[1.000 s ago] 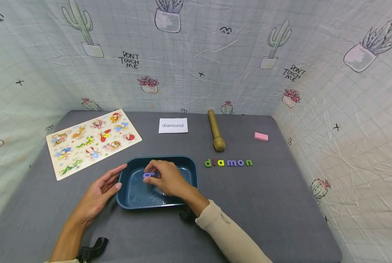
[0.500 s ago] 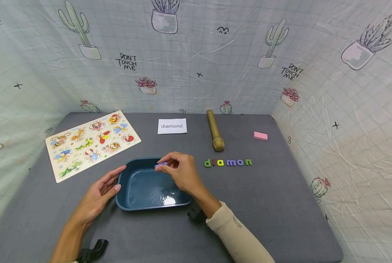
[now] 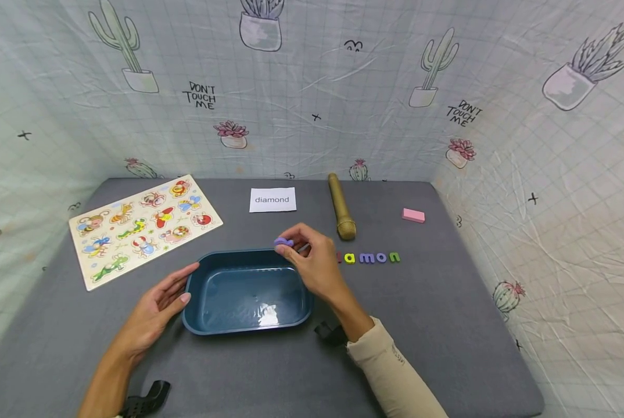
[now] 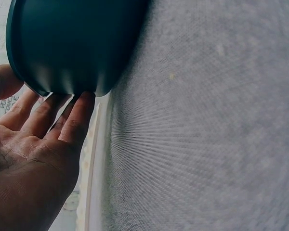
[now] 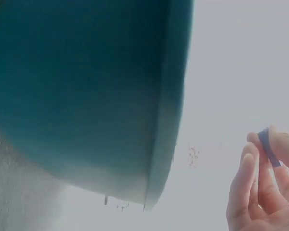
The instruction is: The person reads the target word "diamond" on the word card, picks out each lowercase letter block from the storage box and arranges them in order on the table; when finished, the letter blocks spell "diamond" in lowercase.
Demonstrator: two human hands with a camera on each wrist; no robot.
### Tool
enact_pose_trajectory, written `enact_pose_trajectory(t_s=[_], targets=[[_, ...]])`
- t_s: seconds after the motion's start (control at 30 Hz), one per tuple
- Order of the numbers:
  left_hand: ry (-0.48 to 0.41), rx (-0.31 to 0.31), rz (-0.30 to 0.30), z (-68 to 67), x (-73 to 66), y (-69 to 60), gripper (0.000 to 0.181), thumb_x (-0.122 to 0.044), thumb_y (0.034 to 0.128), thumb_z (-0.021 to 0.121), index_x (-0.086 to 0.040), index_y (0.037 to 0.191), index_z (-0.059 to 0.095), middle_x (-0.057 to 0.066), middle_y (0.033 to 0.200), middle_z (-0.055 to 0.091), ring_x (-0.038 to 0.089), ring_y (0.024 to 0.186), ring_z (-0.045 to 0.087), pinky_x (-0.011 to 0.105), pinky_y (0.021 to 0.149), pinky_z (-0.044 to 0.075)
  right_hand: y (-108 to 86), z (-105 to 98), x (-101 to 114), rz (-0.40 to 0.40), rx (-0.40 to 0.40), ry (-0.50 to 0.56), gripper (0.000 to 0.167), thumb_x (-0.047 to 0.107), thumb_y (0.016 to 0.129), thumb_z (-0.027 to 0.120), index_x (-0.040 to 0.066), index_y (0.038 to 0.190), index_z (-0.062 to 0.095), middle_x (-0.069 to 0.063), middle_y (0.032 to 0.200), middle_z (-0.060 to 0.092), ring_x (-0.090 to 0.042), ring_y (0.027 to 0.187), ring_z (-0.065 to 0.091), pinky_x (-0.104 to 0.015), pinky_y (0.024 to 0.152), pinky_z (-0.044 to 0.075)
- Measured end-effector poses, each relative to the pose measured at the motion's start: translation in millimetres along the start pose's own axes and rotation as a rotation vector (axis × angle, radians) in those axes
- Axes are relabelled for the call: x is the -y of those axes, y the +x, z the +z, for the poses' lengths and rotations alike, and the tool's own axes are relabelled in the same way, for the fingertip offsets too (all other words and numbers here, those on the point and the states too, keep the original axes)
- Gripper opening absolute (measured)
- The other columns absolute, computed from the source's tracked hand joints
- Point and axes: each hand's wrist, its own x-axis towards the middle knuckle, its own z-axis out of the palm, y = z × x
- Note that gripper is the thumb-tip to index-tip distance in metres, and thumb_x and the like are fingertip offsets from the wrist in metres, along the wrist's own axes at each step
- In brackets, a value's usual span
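My right hand (image 3: 319,264) pinches a purple letter (image 3: 283,241) between thumb and fingers, above the far right rim of a dark blue tray (image 3: 239,299). The right wrist view shows the same letter (image 5: 269,147) edge-on, so its shape cannot be read. At the tray's left end rests my left hand (image 3: 152,313); in the left wrist view its fairly straight fingers (image 4: 79,118) touch the outer wall, with the thumb near the rim. Right of the tray lies a row of coloured letters: a yellow "a" (image 3: 349,258), purple "m" (image 3: 366,258), purple "o" (image 3: 381,258) and green "n" (image 3: 394,257).
Behind the tray lies a white card (image 3: 272,200) printed "diamond". A gold microphone (image 3: 341,206) and a pink block (image 3: 413,215) are to its right. An insect puzzle board (image 3: 144,229) lies at the left. Patterned cloth (image 3: 312,87) walls the grey table.
My right hand has lifted the purple letter out of the tray and carried it right and away from me, now covering the row's first letter. My left hand stays at the tray.
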Motion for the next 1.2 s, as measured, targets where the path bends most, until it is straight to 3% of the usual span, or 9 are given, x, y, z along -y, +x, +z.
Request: enact_pose_trajectory(t_s=[0.17, 0.33, 0.53, 0.8, 1.03, 1.2], targets=[[0.002, 0.0, -0.001, -0.5, -0.3, 0.2, 0.057, -0.022, 0.112, 0.056, -0.015, 0.166, 0.037, 0.012, 0.172, 0.038, -0.017, 0.139, 0.041, 0.001, 0.104, 0.038, 0.6, -7, -4, -0.005, -0.061, 0.056, 0.024, 0.019, 0.092, 0.084, 0.013, 0.111, 0.071, -0.005, 0.084, 0.075, -0.015, 0.071, 0.061, -0.025, 0.063, 0.052], [0.005, 0.001, -0.007, -0.3, 0.0, 0.6, 0.058, -0.024, 0.1119, 0.057, -0.016, 0.166, 0.037, 0.012, 0.172, 0.038, -0.017, 0.139, 0.04, 0.001, 0.104, 0.038, -0.6, -14, -7, 0.002, -0.073, 0.062, 0.015, 0.022, 0.096, 0.081, 0.014, 0.109, 0.077, -0.005, 0.085, 0.071, -0.017, 0.073, 0.06, -0.023, 0.063, 0.048], [0.006, 0.003, 0.0, -0.3, -0.2, 1.4, 0.058, -0.023, 0.112, 0.056, -0.016, 0.166, 0.037, 0.012, 0.172, 0.038, -0.016, 0.14, 0.04, 0.001, 0.105, 0.038, -0.9, -28, -12, 0.012, -0.077, 0.06, 0.017, 0.022, 0.096, 0.08, 0.011, 0.11, 0.08, -0.008, 0.086, 0.071, -0.019, 0.074, 0.06, -0.023, 0.062, 0.048], [0.02, 0.001, 0.0, 0.7, -0.2, 1.2, 0.058, -0.024, 0.112, 0.057, -0.017, 0.166, 0.037, 0.012, 0.172, 0.037, -0.016, 0.14, 0.039, 0.001, 0.105, 0.037, -3.1, -57, -25, 0.073, -0.101, 0.029, 0.02, 0.017, 0.093, 0.083, 0.009, 0.11, 0.076, -0.013, 0.088, 0.073, -0.022, 0.074, 0.06, -0.021, 0.06, 0.047], [0.006, 0.003, 0.011, -0.1, 0.4, 0.0, 0.057, -0.021, 0.1121, 0.056, -0.015, 0.166, 0.037, 0.009, 0.172, 0.038, -0.015, 0.141, 0.039, 0.002, 0.105, 0.037, -7.9, -86, -33, 0.101, -0.112, -0.02, 0.017, 0.005, 0.097, 0.076, -0.001, 0.113, 0.078, -0.021, 0.092, 0.076, -0.038, 0.073, 0.063, -0.019, 0.058, 0.046], [0.006, 0.001, 0.014, 0.1, 0.1, 0.3, 0.057, -0.02, 0.112, 0.056, -0.015, 0.166, 0.038, 0.007, 0.172, 0.039, -0.015, 0.141, 0.04, 0.002, 0.106, 0.037, -14.3, -108, -41, 0.125, -0.128, -0.072, 0.017, 0.002, 0.099, 0.072, -0.001, 0.114, 0.08, -0.024, 0.093, 0.076, -0.03, 0.073, 0.057, -0.018, 0.058, 0.041]])
